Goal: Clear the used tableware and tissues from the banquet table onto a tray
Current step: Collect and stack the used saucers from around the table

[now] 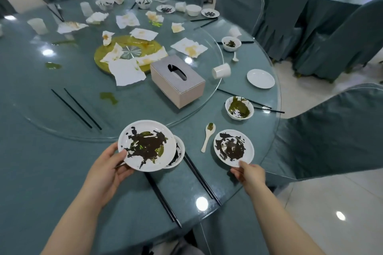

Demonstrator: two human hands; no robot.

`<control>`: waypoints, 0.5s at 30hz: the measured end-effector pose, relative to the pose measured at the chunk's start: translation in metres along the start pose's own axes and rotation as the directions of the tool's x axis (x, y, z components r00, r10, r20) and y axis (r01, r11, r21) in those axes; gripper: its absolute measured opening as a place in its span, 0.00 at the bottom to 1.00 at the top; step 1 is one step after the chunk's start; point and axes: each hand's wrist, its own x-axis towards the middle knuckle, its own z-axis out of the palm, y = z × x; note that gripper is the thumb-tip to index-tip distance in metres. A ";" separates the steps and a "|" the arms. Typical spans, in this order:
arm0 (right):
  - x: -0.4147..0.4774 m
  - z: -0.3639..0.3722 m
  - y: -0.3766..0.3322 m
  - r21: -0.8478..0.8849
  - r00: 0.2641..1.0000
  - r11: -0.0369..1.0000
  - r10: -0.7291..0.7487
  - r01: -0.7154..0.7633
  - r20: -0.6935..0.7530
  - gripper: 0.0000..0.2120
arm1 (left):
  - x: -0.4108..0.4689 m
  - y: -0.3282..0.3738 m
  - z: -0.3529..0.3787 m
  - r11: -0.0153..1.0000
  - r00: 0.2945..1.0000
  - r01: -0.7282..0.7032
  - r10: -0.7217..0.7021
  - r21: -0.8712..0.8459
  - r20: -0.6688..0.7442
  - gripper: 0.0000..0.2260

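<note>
Used tableware is barely cleared, I judge: the left hand point(107, 168) grips a white round plate smeared with dark sauce point(147, 145) at lower centre, and the right hand point(248, 174) pinches the rim of a second smeared white plate point(233, 148) beside it. Outward, a white spoon point(207, 136), a green-stained white bowl point(239, 107), black chopsticks point(162, 200) and crumpled stained tissues point(126, 72) crowd the round glass-topped table point(41, 151). No tray shows.

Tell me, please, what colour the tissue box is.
The tissue box is pale pinkish beige with a grey top; the head view shows it best.
</note>
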 end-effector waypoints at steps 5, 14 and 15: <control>-0.054 -0.021 0.010 0.019 0.989 0.990 -0.140 0.139 0.054 0.06 | -0.028 -0.008 -0.012 1.000 0.997 0.005 -0.005 0.002 0.078 0.15; -0.192 -0.063 0.062 -0.012 0.956 0.962 -0.269 0.272 0.115 0.07 | -0.101 -0.043 -0.034 1.000 0.975 0.027 -0.027 0.001 0.223 0.13; -0.205 -0.069 0.068 -0.026 0.953 0.959 -0.277 0.282 0.127 0.07 | -0.108 -0.048 -0.033 0.999 0.968 0.035 -0.034 0.002 0.248 0.13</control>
